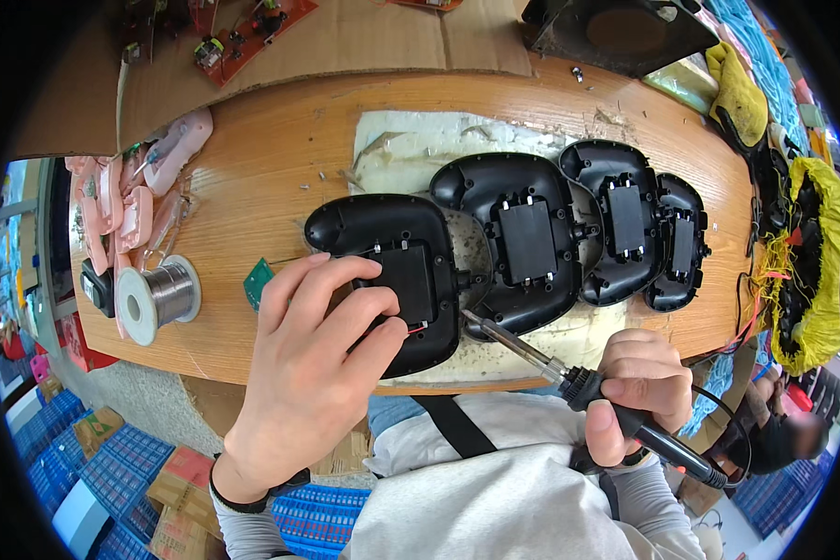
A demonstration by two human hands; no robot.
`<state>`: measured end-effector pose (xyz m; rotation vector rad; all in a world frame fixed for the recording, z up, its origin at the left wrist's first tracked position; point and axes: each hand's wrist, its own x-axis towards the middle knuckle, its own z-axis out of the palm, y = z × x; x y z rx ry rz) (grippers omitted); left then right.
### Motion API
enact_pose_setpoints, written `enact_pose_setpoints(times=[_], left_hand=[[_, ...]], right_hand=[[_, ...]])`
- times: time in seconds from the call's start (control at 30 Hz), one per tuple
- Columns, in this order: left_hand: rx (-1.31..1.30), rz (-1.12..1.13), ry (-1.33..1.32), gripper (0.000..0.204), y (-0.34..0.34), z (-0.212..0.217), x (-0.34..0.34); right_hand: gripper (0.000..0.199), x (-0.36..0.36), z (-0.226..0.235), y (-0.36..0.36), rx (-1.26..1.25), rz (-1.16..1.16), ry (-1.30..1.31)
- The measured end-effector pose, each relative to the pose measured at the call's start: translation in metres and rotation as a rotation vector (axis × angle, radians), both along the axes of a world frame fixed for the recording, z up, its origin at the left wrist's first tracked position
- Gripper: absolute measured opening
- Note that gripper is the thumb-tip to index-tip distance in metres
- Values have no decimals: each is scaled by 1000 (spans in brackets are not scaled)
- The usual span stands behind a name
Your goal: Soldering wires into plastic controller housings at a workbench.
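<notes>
Four black plastic shells lie in a row across the bench, each with a rectangular black box at its centre. My left hand (322, 341) is over the leftmost black shell (359, 219), fingers bent, with the fingertips at its black box (406, 280). A short red wire (417, 329) shows at the lowest fingertip, and the hand is closed there on it. My right hand (644, 383) is wrapped round the handle of a soldering iron (579, 385). The iron's tip points up and left, near the right edge of that shell.
A solder spool (173, 289), a green circuit board (258, 282) and pink plastic parts (112, 201) are at the left. The second shell (481, 177) stands close on the right. Behind are cardboard (345, 47) and a dark fan-like box (616, 37); a yellow bag (826, 233) is far right.
</notes>
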<state>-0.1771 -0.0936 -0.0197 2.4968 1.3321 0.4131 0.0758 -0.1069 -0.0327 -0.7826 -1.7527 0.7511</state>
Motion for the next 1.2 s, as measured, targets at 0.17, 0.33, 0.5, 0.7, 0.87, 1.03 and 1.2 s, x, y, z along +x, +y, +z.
enact_pose_setpoints(times=[0.17, 0.33, 0.5, 0.7, 0.87, 1.03, 1.2], left_hand=[[-117, -8, -80, 15, 6, 10, -1], [-49, 83, -169, 16, 36, 15, -10], [192, 305, -210, 15, 110, 5, -19], [133, 331, -175, 26, 179, -16, 8], [116, 378, -220, 38, 203, -21, 19], [24, 518, -338, 58, 229, -20, 35], [-132, 622, -352, 65, 258, -21, 50]], right_hand=[[22, 13, -3, -2, 70, -160, 56], [21, 32, -8, -13, 35, -445, 28], [19, 48, -17, -12, 45, -474, 113], [19, 55, -16, -13, 43, -511, 166], [19, 63, -17, -13, 19, -538, 198], [19, 67, -18, -6, 36, -536, 209], [18, 63, -15, -3, 65, -583, 233]])
